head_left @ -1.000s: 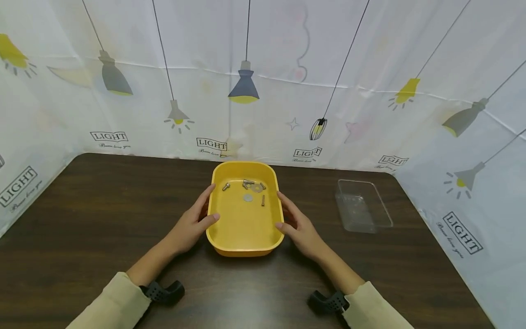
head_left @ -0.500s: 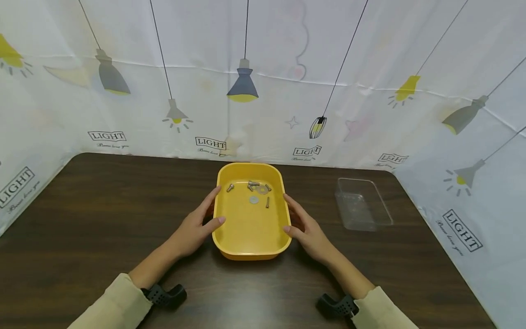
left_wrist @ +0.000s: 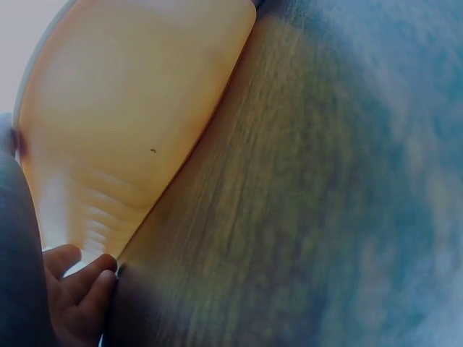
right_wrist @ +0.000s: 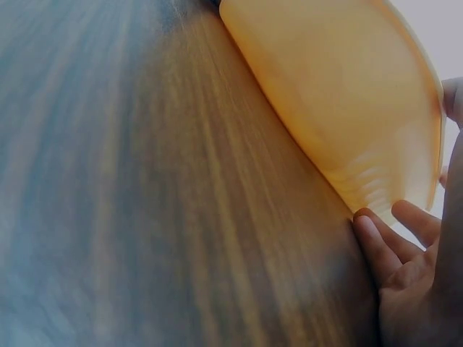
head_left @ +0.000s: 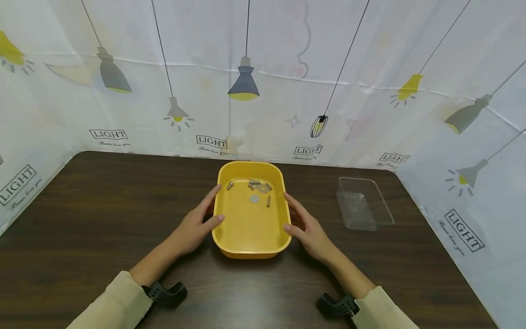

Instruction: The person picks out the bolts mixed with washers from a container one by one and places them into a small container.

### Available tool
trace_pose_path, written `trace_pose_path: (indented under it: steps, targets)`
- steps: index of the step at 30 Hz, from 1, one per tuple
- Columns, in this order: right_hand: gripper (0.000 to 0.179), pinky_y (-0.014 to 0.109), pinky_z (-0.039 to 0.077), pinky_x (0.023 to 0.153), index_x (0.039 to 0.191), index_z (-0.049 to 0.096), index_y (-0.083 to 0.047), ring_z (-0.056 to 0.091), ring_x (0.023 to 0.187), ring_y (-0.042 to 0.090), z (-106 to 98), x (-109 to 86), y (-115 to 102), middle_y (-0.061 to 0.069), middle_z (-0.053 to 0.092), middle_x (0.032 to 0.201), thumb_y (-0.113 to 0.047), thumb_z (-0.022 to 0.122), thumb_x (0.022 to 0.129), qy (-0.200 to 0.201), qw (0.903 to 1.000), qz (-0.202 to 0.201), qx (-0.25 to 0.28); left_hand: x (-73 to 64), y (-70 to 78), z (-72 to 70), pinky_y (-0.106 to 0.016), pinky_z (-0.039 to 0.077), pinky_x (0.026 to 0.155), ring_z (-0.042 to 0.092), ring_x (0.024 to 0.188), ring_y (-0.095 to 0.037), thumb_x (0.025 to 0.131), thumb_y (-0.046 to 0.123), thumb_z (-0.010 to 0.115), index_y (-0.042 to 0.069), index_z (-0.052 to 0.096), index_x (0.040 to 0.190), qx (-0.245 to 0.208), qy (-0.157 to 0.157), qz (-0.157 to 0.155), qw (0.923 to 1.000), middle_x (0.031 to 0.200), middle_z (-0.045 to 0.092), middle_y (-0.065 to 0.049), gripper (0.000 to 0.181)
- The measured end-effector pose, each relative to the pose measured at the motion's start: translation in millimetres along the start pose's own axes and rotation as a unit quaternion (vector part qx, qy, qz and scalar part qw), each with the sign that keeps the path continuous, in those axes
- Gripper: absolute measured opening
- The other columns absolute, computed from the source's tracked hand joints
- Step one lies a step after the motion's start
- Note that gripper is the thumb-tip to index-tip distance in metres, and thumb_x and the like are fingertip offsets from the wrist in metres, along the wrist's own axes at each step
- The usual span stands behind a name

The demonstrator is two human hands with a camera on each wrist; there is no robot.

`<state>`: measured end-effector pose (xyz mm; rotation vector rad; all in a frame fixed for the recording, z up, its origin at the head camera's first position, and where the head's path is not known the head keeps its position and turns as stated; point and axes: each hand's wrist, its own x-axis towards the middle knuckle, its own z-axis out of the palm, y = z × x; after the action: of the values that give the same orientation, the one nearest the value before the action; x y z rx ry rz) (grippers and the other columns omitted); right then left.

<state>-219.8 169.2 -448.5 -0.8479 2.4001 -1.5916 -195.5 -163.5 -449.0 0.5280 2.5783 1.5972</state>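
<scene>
A yellow plastic tray [head_left: 251,228] sits on the dark table, with both hands at its long sides. My left hand [head_left: 193,230] holds the left side, thumb over the rim and the other fingers along the outer wall. My right hand [head_left: 310,233] grips the right side the same way. Near the far end inside lie several small metal screws [head_left: 269,201] and flat washers [head_left: 254,198]. In the left wrist view, fingertips [left_wrist: 92,278] meet the tray's wall [left_wrist: 137,101] low by the table. Fingertips [right_wrist: 372,230] do likewise in the right wrist view.
A clear plastic box [head_left: 361,205] stands on the table [head_left: 102,205] to the right of the tray. Behind the table's far edge hangs a white curtain [head_left: 271,105] printed with lamps. A black wrist camera [head_left: 166,294] sits on each wrist.
The yellow tray has shifted slightly to the right, both hands moving with it and keeping their hold. Over the last half second it has hardly moved. The screws and washers moved along inside it.
</scene>
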Motion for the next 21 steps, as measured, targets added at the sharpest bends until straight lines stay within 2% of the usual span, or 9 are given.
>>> trace_pose_path:
  steps: [13, 21]
  targets:
    - [0.071, 0.018, 0.048, 0.1, 0.162, 0.024, -0.022, 0.056, 0.134, 0.037, -0.1, 0.4, -1.5, 0.015, 0.04, 0.159, -0.016, 0.059, 0.1, 0.002, 0.9999, 0.014, 0.003, 0.4, 1.1, 0.5, -0.052, 0.05, 0.105, 0.053, 0.136, -0.033, 0.104, 0.033, 0.052, 0.028, 0.012, 0.164, 0.002, 0.001, 0.0, 1.0, 0.158, 0.043, -0.014, 0.072]
    - [0.07, 0.019, 0.049, 0.101, 0.162, 0.025, -0.022, 0.057, 0.132, 0.036, 0.8, 0.1, 0.2, 0.015, 0.042, 0.157, -0.019, 0.06, 0.101, 0.004, 1.0, 0.002, 0.008, 0.1, -0.3, 0.2, -0.052, 0.05, 0.105, 0.053, 0.138, -0.033, 0.105, 0.036, 0.052, 0.029, 0.012, 0.164, 0.016, 0.006, -0.002, 0.9999, 0.158, 0.043, -0.013, 0.072]
